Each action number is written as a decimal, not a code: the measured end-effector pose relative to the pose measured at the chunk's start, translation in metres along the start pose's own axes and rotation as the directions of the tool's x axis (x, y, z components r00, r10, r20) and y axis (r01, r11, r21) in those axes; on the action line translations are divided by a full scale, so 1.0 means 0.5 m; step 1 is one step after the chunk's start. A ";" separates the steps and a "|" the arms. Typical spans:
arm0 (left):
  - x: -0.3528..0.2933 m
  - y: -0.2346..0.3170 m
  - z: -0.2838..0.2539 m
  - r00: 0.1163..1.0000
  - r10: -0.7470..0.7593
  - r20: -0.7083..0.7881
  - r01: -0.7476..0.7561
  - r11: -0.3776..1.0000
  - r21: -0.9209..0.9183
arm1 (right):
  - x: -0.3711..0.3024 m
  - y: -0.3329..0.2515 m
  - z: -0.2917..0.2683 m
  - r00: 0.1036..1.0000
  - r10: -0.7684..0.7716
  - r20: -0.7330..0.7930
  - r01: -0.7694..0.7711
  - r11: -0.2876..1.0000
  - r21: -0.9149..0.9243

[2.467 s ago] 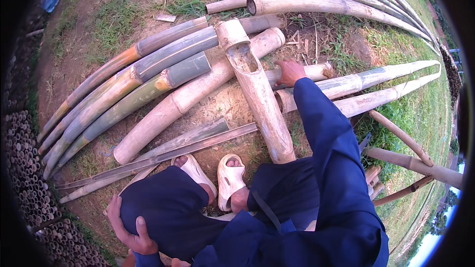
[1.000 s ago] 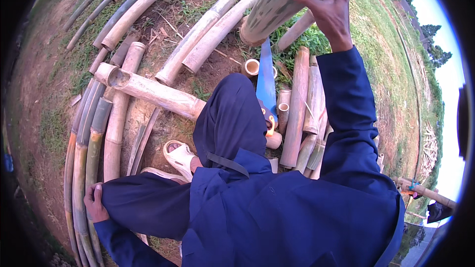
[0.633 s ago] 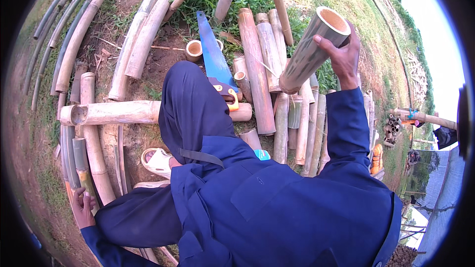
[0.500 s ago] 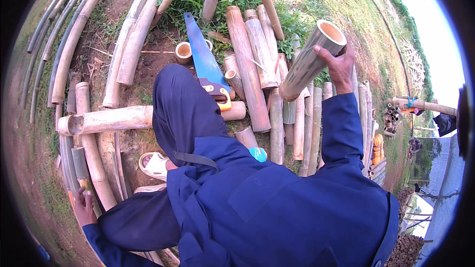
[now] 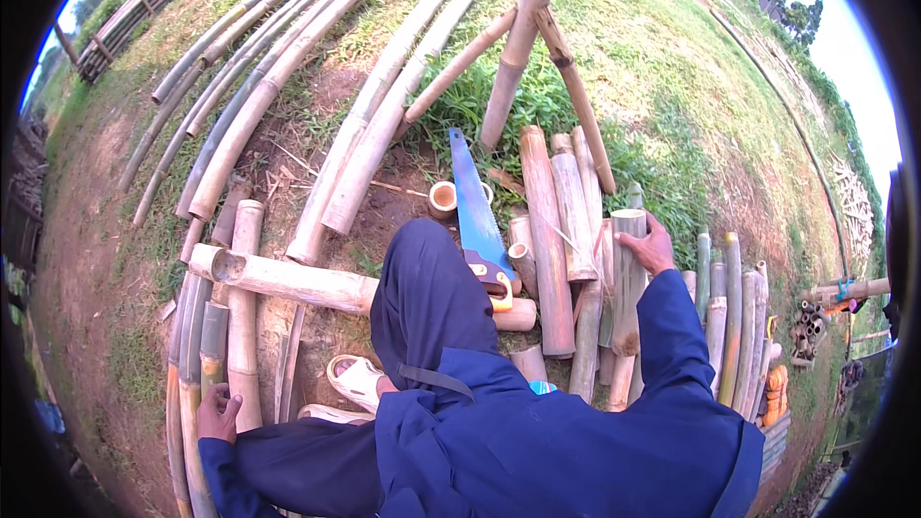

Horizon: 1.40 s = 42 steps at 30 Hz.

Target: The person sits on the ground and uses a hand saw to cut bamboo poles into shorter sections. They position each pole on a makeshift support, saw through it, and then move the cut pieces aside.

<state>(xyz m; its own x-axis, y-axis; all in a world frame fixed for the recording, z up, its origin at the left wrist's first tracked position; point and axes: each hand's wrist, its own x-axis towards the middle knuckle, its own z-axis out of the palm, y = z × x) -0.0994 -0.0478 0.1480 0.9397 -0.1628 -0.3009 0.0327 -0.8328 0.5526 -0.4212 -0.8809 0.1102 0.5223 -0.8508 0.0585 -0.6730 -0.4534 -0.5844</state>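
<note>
**Green-grey bamboo tube [image 5: 628,288] in the right grip [image 5: 652,247]**

Long poles [image 5: 276,84] spread over the grass in the upper left of the frame. At the lower left, thinner green poles [image 5: 213,331] lie side by side. The left grip [image 5: 219,414] is over them, close to the left knee, with its thumb and curled fingers a little apart. A pale log with a hole [image 5: 288,280] lies across a pale pole [image 5: 247,326], left of the middle. Below it is a cream sandal [image 5: 358,384]. Next comes the right knee [image 5: 432,278], in dark trousers. In the middle, a blue saw [image 5: 478,201] points up the frame, and its handle is just beside that knee. Right of it, a reddish piece [image 5: 549,249] lies with other short bits of bamboo. The tube is just right of those, with its cut end toward the top. The right grip is clamped on it near that end, thumb in front. I cannot tell if its bottom touches the pieces below. At the far right, more poles [image 5: 731,317] make a row near an orange bundle [image 5: 775,395].
</note>
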 end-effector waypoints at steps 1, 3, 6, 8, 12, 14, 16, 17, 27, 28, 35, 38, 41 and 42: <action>-0.009 0.013 -0.004 0.999 -0.018 -0.036 0.021 0.997 0.076 | 0.010 -0.013 0.023 0.992 0.125 0.011 -0.123 0.988 -0.095; -0.012 0.034 0.002 0.995 -0.002 -0.097 0.010 0.997 0.082 | 0.042 0.022 0.058 0.998 0.059 -0.038 -0.064 0.988 -0.140; -0.028 0.035 -0.007 0.985 -0.025 -0.169 0.032 0.999 0.042 | 0.047 -0.107 0.142 0.990 -0.132 0.052 0.132 0.991 0.001; -0.027 0.033 -0.005 0.978 -0.025 -0.207 0.030 0.999 0.021 | 0.025 -0.212 0.177 0.958 -0.235 0.163 0.225 0.971 0.078; -0.037 0.042 0.000 0.969 -0.014 -0.246 0.007 1.000 -0.029 | -0.044 -0.372 0.262 0.821 -0.440 0.365 0.416 0.898 0.146; -0.044 0.045 -0.001 0.965 -0.007 -0.264 -0.009 0.998 -0.060 | -0.093 -0.451 0.316 0.731 -0.515 0.448 0.467 0.856 0.221; -0.052 0.047 0.001 0.961 -0.008 -0.275 -0.019 0.995 -0.095 | -0.135 -0.494 0.384 0.636 -0.569 0.521 0.491 0.820 0.294; -0.051 0.043 0.002 0.960 -0.006 -0.279 -0.023 0.995 -0.101 | -0.153 -0.503 0.426 0.579 -0.609 0.542 0.521 0.788 0.328; -0.074 0.011 -0.013 0.950 -0.060 -0.307 0.011 0.988 -0.157 | -0.252 -0.616 0.526 0.720 -0.355 0.596 0.567 0.796 -0.210; -0.074 0.013 -0.013 0.948 -0.063 -0.312 0.013 0.987 -0.158 | -0.249 -0.614 0.526 0.720 -0.357 0.595 0.566 0.799 -0.205; -0.055 0.021 -0.013 0.959 -0.060 -0.277 0.031 0.994 -0.105 | -0.249 -0.608 0.525 0.745 -0.371 0.555 0.560 0.800 -0.216; -0.051 0.021 -0.008 0.961 -0.065 -0.268 0.035 0.993 -0.115 | -0.247 -0.605 0.527 0.750 -0.372 0.546 0.553 0.807 -0.209; -0.051 0.034 -0.006 0.965 -0.060 -0.254 0.029 0.992 -0.126 | -0.243 -0.597 0.527 0.755 -0.375 0.538 0.548 0.811 -0.204; -0.053 0.035 -0.007 0.966 -0.061 -0.251 0.032 0.992 -0.120 | -0.243 -0.595 0.528 0.756 -0.376 0.536 0.547 0.812 -0.203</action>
<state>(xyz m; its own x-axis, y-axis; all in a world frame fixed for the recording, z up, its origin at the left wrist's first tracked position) -0.1228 -0.0562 0.1682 0.9913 0.0268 -0.1291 0.1032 -0.7677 0.6324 -0.1461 -0.5723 0.0631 0.9284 -0.3304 -0.1700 -0.3669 -0.8877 -0.2781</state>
